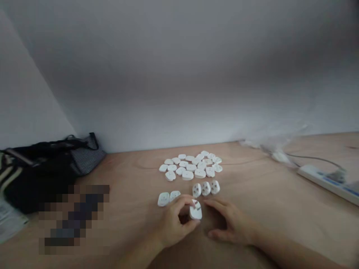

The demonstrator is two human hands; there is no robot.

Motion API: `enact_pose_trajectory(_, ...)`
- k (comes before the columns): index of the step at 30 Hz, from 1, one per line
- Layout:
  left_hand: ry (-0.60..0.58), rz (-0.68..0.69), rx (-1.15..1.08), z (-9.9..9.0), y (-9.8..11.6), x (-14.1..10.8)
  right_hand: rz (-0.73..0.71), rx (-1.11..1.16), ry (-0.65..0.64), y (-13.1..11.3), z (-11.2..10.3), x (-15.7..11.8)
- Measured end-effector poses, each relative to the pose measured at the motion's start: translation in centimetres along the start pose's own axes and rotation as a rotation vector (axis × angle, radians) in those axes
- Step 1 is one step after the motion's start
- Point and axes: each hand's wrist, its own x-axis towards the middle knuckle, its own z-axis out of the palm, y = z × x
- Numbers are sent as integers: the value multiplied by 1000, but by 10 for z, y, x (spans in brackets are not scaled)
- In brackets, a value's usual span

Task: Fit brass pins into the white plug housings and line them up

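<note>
My left hand (177, 220) grips a small white plug adapter (196, 213) between thumb and fingers, a little above the table. Dark slots or pins show on the adapter's upper face. To its right, my right hand (228, 222) is open, thumb and fingers apart, with nothing between them. Just beyond the hands stand three white adapters (205, 188) in a row, dark round marks facing me. Two flatter white adapters (163, 199) lie side by side beyond my left hand, which partly covers one of them.
Farther back, several white adapters (191, 167) lie in a loose cluster. A black bag (39, 172) and a blurred-out dark object (77, 216) are on the left. On the right are a white power strip (328, 181), a cable and clear plastic wrapping (269, 144). A pale wall stands behind.
</note>
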Motion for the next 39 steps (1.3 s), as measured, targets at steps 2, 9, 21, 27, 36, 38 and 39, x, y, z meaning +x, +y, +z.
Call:
enact_pose_trajectory(2, -12, -11, -5, 6, 0, -1, -7, 11, 7, 0, 0, 0)
enact_pose_trajectory(9, -9, 4, 38, 6, -7, 0, -15, -6, 14, 2, 0, 0)
enact_pose_trajectory(21, 26, 99, 79, 9, -11, 2, -234, -54, 37, 1, 1, 2)
enact_pose_trajectory(27, 106, -54, 33, 5, -9, -1, -239, -78, 49, 2, 1, 1)
enact_pose_trajectory(36, 109, -178, -217, -10, -35, 16, -184, -4, 16, -3, -2, 1)
enact_pose_trajectory(38, 32, -151, -150, -13, -38, 22, -180, 1, 19, -4, -2, 1)
enact_pose_trajectory(39, -10, -140, -104, -14, -40, 25, -182, 1, 20, -3, -2, 1)
